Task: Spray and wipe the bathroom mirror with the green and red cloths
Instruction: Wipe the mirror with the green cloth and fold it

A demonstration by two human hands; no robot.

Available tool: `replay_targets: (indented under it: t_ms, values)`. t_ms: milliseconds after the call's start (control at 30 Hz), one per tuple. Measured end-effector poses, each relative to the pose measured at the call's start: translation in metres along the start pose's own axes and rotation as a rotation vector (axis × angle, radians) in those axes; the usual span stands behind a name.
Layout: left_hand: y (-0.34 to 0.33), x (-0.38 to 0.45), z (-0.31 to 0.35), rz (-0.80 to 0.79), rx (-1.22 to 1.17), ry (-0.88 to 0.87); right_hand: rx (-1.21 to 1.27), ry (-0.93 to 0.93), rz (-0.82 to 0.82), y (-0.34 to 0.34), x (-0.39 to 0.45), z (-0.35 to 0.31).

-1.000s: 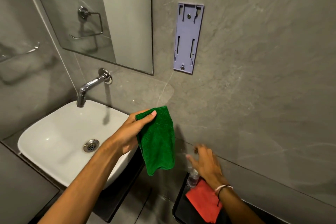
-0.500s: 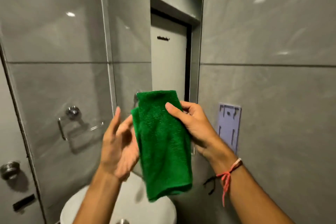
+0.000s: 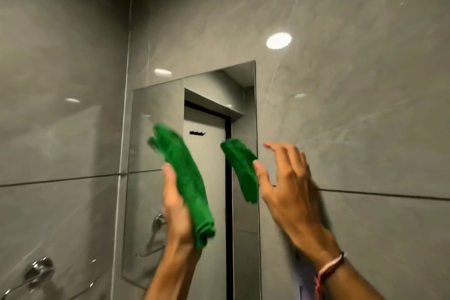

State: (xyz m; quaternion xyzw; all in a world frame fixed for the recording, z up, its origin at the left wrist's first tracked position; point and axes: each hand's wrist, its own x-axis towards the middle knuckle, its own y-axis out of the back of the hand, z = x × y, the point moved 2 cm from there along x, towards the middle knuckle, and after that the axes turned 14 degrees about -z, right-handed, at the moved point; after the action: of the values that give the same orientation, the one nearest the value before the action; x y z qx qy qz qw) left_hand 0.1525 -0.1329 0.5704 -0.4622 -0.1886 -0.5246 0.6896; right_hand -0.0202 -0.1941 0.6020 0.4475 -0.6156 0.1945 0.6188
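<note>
Green cloth [image 3: 187, 185] now passed back to left hand [image 3: 176, 212], raised before mirror [image 3: 155, 129]; right hand [image 3: 287, 185] spread wide, empty. Wiping appears imminent.

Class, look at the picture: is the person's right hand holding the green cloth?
No: the green cloth lies in the left hand, while the right hand is open and empty beside the mirror.

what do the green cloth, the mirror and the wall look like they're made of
Cloth: soft looped pile, likely microfibre or terry; matte, fuzzy and limp in the left hand.
Mirror: frameless glass; it reflects a door and the cloth.
Wall: large grey marble-look tiles, probably glazed ceramic or stone; glossy, with lamp glare, pale veins and dark grout lines.
</note>
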Motion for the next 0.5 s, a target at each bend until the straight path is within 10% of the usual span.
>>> replay_targets:
  t_ms: [200, 500]
  values:
    - [-0.102, 0.14, -0.037, -0.295, 1.333, -0.364, -0.3, 0.067, 0.091, 0.027, 0.067, 0.024]
    - [-0.062, 0.26, -0.008, -0.062, 1.299, -0.409, -0.598, 0.217, -0.022, -0.027, 0.106, 0.031]
